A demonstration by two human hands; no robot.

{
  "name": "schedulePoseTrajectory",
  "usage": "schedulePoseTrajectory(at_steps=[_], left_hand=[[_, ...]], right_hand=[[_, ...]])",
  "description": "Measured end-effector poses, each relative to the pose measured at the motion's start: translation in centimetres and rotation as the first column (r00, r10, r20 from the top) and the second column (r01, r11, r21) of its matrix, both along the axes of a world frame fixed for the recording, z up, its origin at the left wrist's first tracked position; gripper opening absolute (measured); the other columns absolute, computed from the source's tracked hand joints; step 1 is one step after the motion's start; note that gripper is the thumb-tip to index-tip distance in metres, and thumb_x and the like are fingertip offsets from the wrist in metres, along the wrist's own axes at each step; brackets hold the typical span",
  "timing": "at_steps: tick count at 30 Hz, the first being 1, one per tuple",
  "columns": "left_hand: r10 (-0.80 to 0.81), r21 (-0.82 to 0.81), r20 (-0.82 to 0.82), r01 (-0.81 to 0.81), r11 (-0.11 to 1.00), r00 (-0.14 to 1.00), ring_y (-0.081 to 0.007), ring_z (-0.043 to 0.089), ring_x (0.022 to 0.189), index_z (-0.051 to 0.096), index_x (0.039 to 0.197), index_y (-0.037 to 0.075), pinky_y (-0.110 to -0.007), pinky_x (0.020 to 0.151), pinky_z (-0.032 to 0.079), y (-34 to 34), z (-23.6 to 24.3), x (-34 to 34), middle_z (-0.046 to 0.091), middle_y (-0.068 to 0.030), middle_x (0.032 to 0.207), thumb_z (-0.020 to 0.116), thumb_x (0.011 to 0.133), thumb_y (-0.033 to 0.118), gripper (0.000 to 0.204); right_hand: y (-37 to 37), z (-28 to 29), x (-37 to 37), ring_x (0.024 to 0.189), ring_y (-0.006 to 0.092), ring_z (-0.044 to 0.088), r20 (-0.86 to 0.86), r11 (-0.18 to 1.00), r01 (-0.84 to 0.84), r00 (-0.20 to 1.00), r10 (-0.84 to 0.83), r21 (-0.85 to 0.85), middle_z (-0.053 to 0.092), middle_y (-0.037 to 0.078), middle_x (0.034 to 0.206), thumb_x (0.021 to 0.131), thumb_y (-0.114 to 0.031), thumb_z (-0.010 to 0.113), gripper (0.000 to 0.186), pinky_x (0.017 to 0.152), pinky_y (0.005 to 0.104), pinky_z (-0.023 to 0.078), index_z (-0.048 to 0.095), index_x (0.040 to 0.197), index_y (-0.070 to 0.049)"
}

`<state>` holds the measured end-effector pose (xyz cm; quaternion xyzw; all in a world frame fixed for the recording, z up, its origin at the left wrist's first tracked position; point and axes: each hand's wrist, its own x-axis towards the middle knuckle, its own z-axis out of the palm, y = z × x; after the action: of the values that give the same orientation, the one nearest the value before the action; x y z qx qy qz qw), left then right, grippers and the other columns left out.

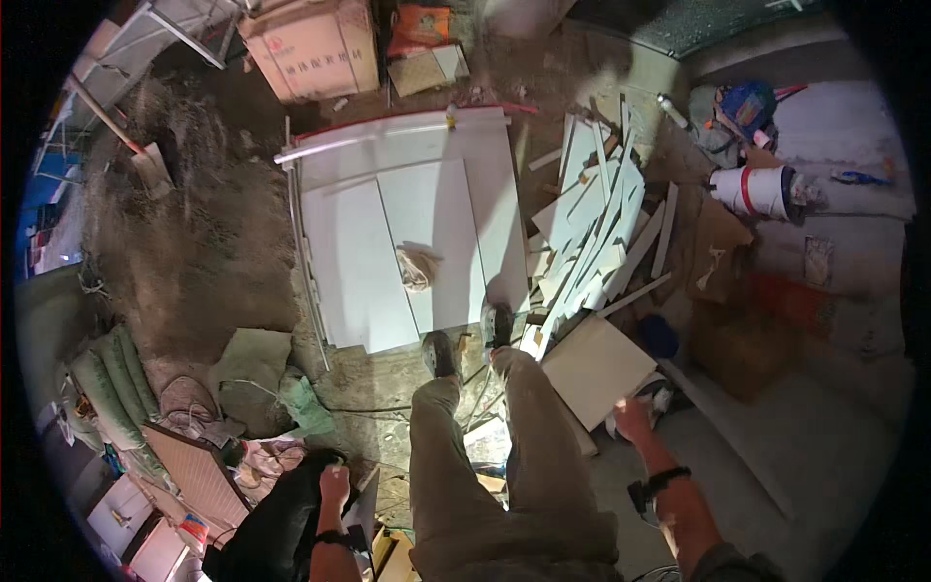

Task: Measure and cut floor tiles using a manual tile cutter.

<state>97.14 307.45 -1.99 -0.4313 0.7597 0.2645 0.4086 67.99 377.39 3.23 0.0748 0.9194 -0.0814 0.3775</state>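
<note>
My left hand (pixel 335 485) is at the lower left, its fingers curled closed beside a large black bag or cloth (pixel 274 529). Nothing shows in its grip. Out to the right, my right hand (pixel 635 419) is closed like a fist, with nothing seen in it. It appears just off the lower right corner of a pale square board (pixel 601 371), over a whitish thing that I cannot make out. Both wrists wear dark bands. My feet are at the near edge of several large white panels (pixel 351 257), on which a crumpled beige cloth or bag (pixel 417 269) lies.
Cut white strips (pixel 611 218) are heaped right of the panels. A cardboard box (pixel 310 48) stands at the back. A shovel (pixel 150 167) rests by dark sand at left. Green sacks (pixel 114 383) lie lower left, a white bucket (pixel 752 191) on its side at right. A cable (pixel 373 410) crosses the floor.
</note>
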Motion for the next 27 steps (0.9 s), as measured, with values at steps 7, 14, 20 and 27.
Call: schedulePoseTrajectory(at_steps=[7,14,20,27], left_hand=[[0.530,0.067,-0.117,-0.526,0.848,0.840,-0.0256,0.066,0.063,0.065,0.080,0.001,-0.040,0.057,0.050,8.0,12.8,5.3,0.065,-0.0139,0.067,0.063,0.087,0.016,0.016],[-0.049,0.006,-0.367,0.055,0.998,0.929,-0.0217,0.064,0.059,0.067,0.088,0.002,-0.034,0.051,0.050,13.1,20.2,11.4,0.064,-0.0083,0.073,0.061,0.090,0.014,0.014],[0.660,0.187,-0.213,-0.633,0.751,0.720,-0.0205,0.065,0.060,0.063,0.083,-0.001,-0.033,0.052,0.052,16.2,18.1,-3.4,0.064,-0.0085,0.072,0.066,0.086,0.012,0.014],[0.684,0.272,-0.214,-0.630,0.727,0.697,-0.0208,0.063,0.068,0.061,0.106,-0.004,-0.035,0.057,0.050,15.1,21.2,-11.0,0.064,-0.0125,0.083,0.060,0.096,0.016,0.022]], right_hand=[[10.3,1.5,12.3,0.094,0.0441,0.065,0.225,0.930,-0.355,0.903,0.367,-0.094,0.067,0.026,0.102,0.090,-0.026,0.061,0.032,0.081,0.0538,0.052,0.067,0.100,0.003],[0.2,11.3,0.0,0.071,0.0240,0.069,0.444,0.711,0.664,0.722,-0.531,-0.229,0.069,0.018,0.086,0.091,-0.013,0.060,0.024,0.062,0.0388,0.058,0.065,0.093,0.010],[1.1,14.9,-3.4,0.069,0.0254,0.070,0.297,0.616,0.743,0.669,-0.682,-0.260,0.069,0.020,0.091,0.094,-0.008,0.056,0.021,0.061,0.0390,0.060,0.062,0.099,0.012],[5.9,15.8,-1.7,0.070,0.0269,0.070,0.356,0.670,0.698,0.711,-0.606,-0.252,0.069,0.019,0.083,0.092,-0.009,0.058,0.019,0.061,0.0416,0.059,0.062,0.094,0.010]])
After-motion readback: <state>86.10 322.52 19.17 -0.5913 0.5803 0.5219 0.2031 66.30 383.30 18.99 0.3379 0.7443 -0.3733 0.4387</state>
